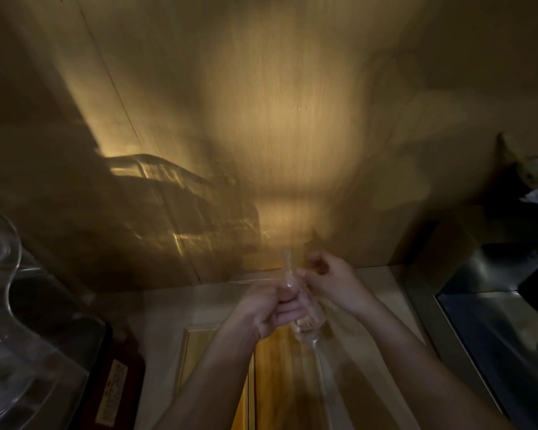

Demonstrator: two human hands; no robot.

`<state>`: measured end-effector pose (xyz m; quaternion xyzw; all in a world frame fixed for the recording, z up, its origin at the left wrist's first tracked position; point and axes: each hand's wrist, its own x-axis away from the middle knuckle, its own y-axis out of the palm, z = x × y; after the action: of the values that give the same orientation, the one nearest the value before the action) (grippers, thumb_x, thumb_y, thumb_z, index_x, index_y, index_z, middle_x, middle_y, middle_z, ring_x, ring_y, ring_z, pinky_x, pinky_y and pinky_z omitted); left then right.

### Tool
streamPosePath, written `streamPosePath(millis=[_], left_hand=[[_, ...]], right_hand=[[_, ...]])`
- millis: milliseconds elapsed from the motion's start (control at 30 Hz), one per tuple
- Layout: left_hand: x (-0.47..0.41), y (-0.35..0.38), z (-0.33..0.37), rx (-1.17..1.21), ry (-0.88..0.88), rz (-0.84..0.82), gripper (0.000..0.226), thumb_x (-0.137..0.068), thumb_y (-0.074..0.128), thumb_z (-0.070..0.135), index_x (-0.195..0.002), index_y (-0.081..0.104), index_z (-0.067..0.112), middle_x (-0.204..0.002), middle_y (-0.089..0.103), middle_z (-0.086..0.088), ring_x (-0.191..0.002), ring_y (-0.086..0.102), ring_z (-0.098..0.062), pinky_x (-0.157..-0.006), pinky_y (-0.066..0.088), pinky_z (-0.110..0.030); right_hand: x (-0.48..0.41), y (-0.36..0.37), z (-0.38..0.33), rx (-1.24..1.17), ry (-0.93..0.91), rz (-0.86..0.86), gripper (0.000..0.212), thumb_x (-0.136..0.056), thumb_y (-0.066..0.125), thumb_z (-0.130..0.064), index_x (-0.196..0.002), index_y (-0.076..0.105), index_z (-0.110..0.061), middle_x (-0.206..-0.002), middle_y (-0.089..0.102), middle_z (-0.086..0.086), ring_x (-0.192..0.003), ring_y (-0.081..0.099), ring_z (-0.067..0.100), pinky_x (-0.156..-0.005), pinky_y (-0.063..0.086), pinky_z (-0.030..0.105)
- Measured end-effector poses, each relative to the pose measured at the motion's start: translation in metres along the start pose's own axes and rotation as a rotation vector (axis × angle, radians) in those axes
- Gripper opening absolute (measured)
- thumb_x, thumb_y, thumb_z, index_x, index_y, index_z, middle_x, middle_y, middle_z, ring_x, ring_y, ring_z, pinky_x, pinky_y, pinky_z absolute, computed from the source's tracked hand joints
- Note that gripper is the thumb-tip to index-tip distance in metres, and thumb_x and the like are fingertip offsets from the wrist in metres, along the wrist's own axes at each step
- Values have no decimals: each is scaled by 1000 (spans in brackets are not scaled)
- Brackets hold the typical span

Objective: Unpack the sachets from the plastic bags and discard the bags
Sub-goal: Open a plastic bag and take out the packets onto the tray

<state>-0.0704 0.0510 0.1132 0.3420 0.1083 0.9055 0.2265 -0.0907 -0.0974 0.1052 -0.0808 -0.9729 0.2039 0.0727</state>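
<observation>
A clear plastic bag [308, 318] hangs between my two hands over a pale counter, with a small pale sachet showing through it near the bottom. My left hand [267, 308] is closed around the bag's middle. My right hand [333, 280] pinches the bag's upper edge, fingers curled. The view is dim and blurred, so the sachet's details are unclear.
A wooden wall [277, 119] fills the upper view, lit by a warm patch. A clear plastic container [0, 274] stands at the left beside a dark box [118, 386]. A metal sink [494, 321] lies at the right. Wooden cabinet doors [271, 367] are below.
</observation>
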Motion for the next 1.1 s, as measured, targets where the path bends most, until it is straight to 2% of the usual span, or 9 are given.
streamPosePath(millis=[67,133,200,400,567,700,867,967,1100], left_hand=[[6,3,-5,18,50,96,16,-90,49,-1,-84,64,2,-56,69,-6,-46,65,-11,-48,58,-24],[10,4,-10,-22,100,192,11,-87,56,3,-82,66,6,-66,72,-7,-48,64,-9,-44,55,-22],[15,2,-16,-69,140,261,9,-86,61,12,-78,65,13,-72,70,-3,-52,62,-7,-39,46,-17],[31,0,-31,-77,214,263,26,-81,68,23,-59,56,17,-51,55,3,-43,44,-4,-40,29,-17],[45,-2,-39,-159,328,263,30,-83,66,22,-56,56,16,-55,52,1,-51,43,-7,-45,33,-17],[54,-1,-44,-216,417,268,27,-86,62,18,-61,57,10,-61,54,-3,-50,46,-5,-42,37,-11],[64,-2,-51,-219,468,263,27,-86,61,14,-59,57,11,-50,56,7,-42,48,4,-42,39,-10],[66,-3,-57,-248,473,260,28,-85,63,12,-58,55,12,-53,50,2,-44,44,1,-44,38,-12],[66,-6,-66,-239,429,297,25,-85,63,9,-60,55,11,-55,49,0,-48,44,-4,-45,38,-16]], right_hand=[[12,7,-5,-112,-6,-79,14,-80,68,-21,-91,59,-18,-81,62,-1,-76,61,10,-72,51,27],[25,13,-8,-134,-36,-183,8,-79,69,-23,-83,61,-21,-74,62,-6,-67,60,1,-64,47,17],[34,18,-8,-130,-59,-230,9,-78,70,-23,-82,62,-21,-76,62,-6,-70,59,5,-65,44,18],[47,25,-7,-137,-47,-308,19,-79,66,-5,-66,57,-17,-63,58,0,-58,54,8,-55,42,19],[54,23,-9,-133,-40,-322,21,-80,63,-2,-63,61,-14,-63,67,4,-58,62,8,-56,47,17],[63,24,-11,-79,-56,-324,29,-84,56,-4,-60,63,-18,-46,62,-12,-46,55,-3,-49,40,10],[71,27,-7,-12,-73,-310,34,-87,51,-8,-57,59,-21,-49,59,-10,-47,53,1,-49,41,15],[72,26,-6,33,-46,-349,31,-81,54,-1,-59,59,-22,-53,60,-7,-46,56,1,-47,46,18],[74,29,-7,191,-92,-287,29,-78,55,-6,-58,52,-26,-48,59,-11,-45,49,-1,-51,39,21]])
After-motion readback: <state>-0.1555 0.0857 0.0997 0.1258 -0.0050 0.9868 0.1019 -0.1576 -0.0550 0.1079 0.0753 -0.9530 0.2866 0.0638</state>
